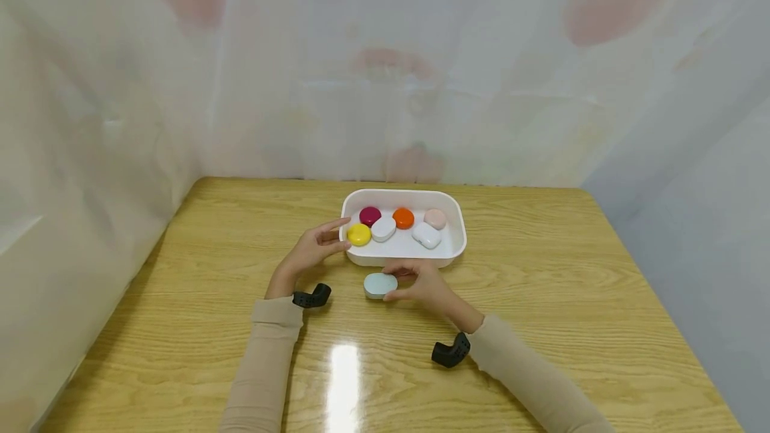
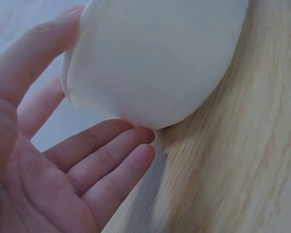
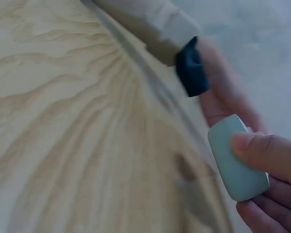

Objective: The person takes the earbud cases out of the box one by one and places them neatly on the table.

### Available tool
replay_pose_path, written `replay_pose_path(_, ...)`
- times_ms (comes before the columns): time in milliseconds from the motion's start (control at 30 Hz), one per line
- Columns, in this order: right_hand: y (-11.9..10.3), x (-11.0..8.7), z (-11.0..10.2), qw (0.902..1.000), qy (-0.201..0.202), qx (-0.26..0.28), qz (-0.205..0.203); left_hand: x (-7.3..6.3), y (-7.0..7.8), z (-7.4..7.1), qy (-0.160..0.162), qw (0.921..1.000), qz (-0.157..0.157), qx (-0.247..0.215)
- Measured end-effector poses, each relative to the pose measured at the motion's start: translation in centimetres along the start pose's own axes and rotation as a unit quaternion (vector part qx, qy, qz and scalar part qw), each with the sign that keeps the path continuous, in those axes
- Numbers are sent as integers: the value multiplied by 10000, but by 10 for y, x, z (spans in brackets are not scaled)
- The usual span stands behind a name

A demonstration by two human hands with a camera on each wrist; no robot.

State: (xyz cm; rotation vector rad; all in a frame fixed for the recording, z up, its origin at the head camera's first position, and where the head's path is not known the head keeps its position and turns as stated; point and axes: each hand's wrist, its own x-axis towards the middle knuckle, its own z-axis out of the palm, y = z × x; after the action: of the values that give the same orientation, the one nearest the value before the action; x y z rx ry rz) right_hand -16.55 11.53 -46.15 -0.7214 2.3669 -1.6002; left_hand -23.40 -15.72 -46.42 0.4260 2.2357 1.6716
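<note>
A pale green, smooth oblong piece [image 1: 380, 285], rounded at the corners, is pinched between the thumb and fingers of my right hand [image 1: 424, 284], just in front of the tray. The right wrist view shows the thumb on its broad face and the fingertips under its lower edge. My left hand [image 1: 314, 246] holds the left end of a white tray [image 1: 406, 260], its thumb and fingers at the rim. In the left wrist view, three fingertips [image 2: 146, 151] lie along the tray's outer wall [image 2: 155, 58].
Inside the tray lie smooth rounded pieces: dark red [image 1: 369, 215], yellow [image 1: 359, 235], orange [image 1: 404, 218], pale pink [image 1: 435, 219] and two white ones, one oval [image 1: 383, 228]. The wooden table [image 1: 529, 272] is bordered by pale curtains [image 1: 481, 112] at the back and sides.
</note>
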Motion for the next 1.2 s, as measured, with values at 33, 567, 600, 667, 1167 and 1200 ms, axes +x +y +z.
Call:
replay_pose_path(33, 3, 0, 2, 10000, -39, 35, -14, 0, 0, 0, 4, 10000, 18, -20)
replay_pose_path(567, 6, 13, 28, 9990, 167, 323, 243, 0, 1, 0, -14, 9999, 110, -30)
replay_pose_path(600, 6, 13, 29, 9990, 172, 350, 231, 0, 1, 0, -22, 9999, 111, -41)
replay_pose_path(667, 6, 13, 32, 9988, 207, 361, 239, 0, 1, 0, -50, 9999, 98, -44)
replay_pose_path(1167, -1, 6, 29, 9995, 212, 217, 42, -1, 2, 0, -41, 10000, 17, 1)
replay_pose_path(1200, -2, 5, 28, 9995, 210, 213, -39, -1, 1, 0, -44, 10000, 7, -3)
